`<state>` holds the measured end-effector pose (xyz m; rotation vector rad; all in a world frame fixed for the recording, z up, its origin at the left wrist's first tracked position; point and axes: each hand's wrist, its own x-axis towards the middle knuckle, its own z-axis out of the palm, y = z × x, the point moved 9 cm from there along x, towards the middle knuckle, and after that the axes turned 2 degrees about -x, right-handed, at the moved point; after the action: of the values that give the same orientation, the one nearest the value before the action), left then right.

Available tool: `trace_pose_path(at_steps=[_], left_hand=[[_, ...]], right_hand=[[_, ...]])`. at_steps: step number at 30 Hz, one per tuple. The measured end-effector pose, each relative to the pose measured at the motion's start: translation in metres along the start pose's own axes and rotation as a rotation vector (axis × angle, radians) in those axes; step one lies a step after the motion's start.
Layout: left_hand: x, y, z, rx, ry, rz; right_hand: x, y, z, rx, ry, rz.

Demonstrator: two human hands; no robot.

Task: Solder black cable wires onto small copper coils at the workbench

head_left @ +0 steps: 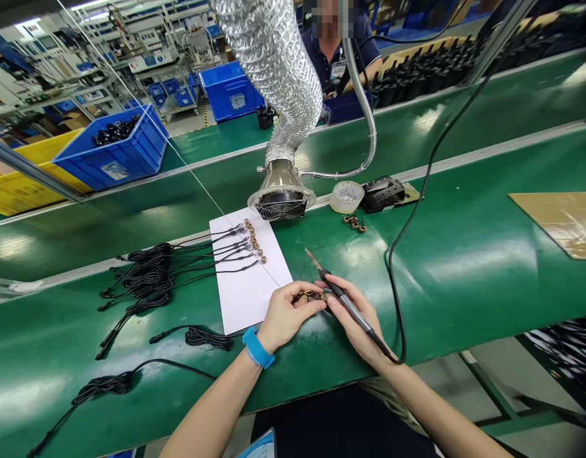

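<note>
My left hand [284, 318], with a blue wrist strap [258, 348], pinches a small cluster of copper-coloured coil parts [310, 296]. My right hand [357, 321] holds a soldering iron [346, 305] lying across its fingers, its tip pointing up and left, away from the parts. The fingertips of my right hand meet the cluster's right end, so both hands touch it. Left of my hands lies a white sheet [240, 292] with wire ends and several small round coils [255, 245] on it. Fingers hide part of the cluster.
Bundled black cables [147, 273] lie on the green bench at left. A fume-extractor hood [282, 191] hangs above the sheet. Beyond my hands are a clear tape roll [347, 197] and more coils [354, 222]. The iron's cord [393, 254] loops at right. A person [333, 57] sits opposite.
</note>
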<state>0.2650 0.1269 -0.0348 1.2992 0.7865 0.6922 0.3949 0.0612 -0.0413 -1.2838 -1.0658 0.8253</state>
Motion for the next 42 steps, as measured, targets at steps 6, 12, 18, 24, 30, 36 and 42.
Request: trace_pose_path(at_steps=[6,12,18,24,30,36,42], left_hand=[[-0.002,-0.001,0.007,0.003,-0.032,0.002],[-0.001,0.003,0.001,0.137,0.017,0.009],[-0.003,0.011,0.01,0.248,-0.034,0.106],[-0.009,0.018,0.017,0.339,-0.015,0.152],[-0.01,0.015,0.019,0.303,-0.048,0.13],[-0.008,0.02,0.014,0.319,-0.011,0.142],[-0.004,0.011,0.015,0.131,-0.039,0.049]], right_hand=[[0.002,0.008,-0.007,0.133,0.054,0.029],[-0.006,-0.014,-0.02,-0.039,0.248,-0.136],[-0.018,-0.037,-0.021,-0.231,0.297,-0.384],[-0.025,-0.048,-0.02,-0.368,0.327,-0.511],[-0.026,-0.048,-0.021,-0.378,0.355,-0.516],[-0.028,-0.055,-0.017,-0.405,0.333,-0.572],[-0.027,-0.055,-0.016,-0.384,0.325,-0.568]])
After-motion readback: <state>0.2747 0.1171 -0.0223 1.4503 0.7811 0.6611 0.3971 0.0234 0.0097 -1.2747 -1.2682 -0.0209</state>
